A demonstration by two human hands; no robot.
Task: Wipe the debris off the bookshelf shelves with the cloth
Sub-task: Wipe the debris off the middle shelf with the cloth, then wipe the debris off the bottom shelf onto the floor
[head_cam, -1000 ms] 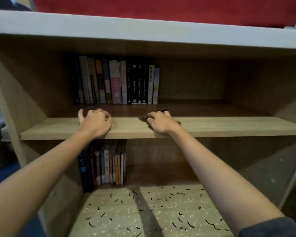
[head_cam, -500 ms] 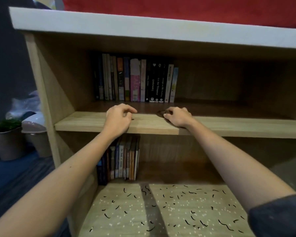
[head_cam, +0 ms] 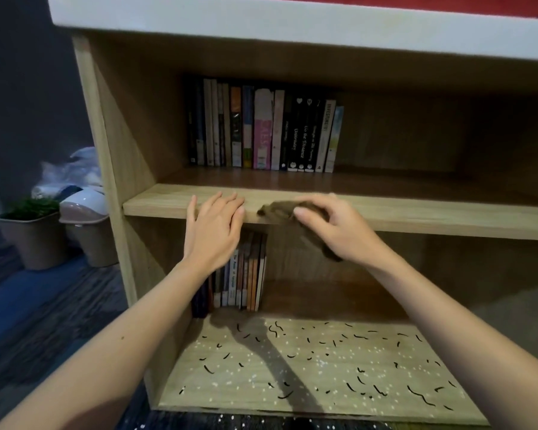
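Note:
A wooden bookshelf fills the view. My right hand (head_cam: 336,226) holds a dark brown cloth (head_cam: 277,209) at the front edge of the middle shelf (head_cam: 432,215), with part of the cloth hanging below the edge. My left hand (head_cam: 215,231) is flat with straight fingers, its fingertips at the same front edge, just left of the cloth. The bottom shelf (head_cam: 308,367) is strewn with black curly strands and white specks of debris (head_cam: 323,352).
A row of upright books (head_cam: 261,131) stands at the back of the middle shelf, and a shorter row of books (head_cam: 239,274) at the back left of the bottom shelf. Left of the bookshelf stand a potted plant (head_cam: 28,231) and a lidded bin (head_cam: 87,225).
Both hands have pulled back from the middle shelf top to its front edge. My left hand has uncurled flat. The cloth now hangs over the edge. The view has shifted left.

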